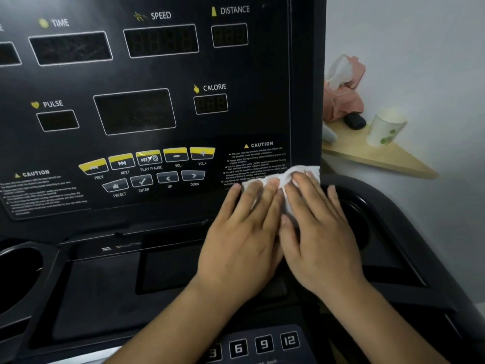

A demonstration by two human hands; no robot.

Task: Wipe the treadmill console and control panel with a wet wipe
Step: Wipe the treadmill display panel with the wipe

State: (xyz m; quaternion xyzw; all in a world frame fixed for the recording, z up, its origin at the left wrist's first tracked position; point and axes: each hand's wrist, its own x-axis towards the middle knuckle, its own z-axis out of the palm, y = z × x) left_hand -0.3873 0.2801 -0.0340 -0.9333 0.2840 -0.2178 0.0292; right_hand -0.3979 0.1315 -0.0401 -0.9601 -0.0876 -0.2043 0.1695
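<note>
The wipe [304, 170] is pressed flat against the console [249, 116] by both grips. The left grip [244, 232] is laid open, fingers straight and close together, with the fingertips on the wipe's left part. The right grip [319, 232] is spread flat in the same way over the wipe's right part. Nothing is pinched or curled round, so the wipe is held by pressure alone. The two grips are set side by side and touch along their inner edges.

The wipe is bunched and lies at the console's lower right corner, over the bottom lines of the right caution label [259, 156] and just beside the console's right edge. To its left two rows of buttons [147, 169] are seen, and above them the unlit displays [160, 40]. Below lies the tray [105, 290], with one cup holder [353, 206] partly hidden behind the right grip. Number keys [263, 344] are seen at the bottom edge. Beyond the console, a shelf [372, 153] carries a cup [385, 130] and a pink tissue pack [343, 90].

The step in hand is judged to be the wiping of the upright panel, at its right corner. How much has been cleaned cannot be told. A leftward stroke across the buttons is called for next, with light, even pressure so that none is pushed in. The tray and number keys are likely left for later.
</note>
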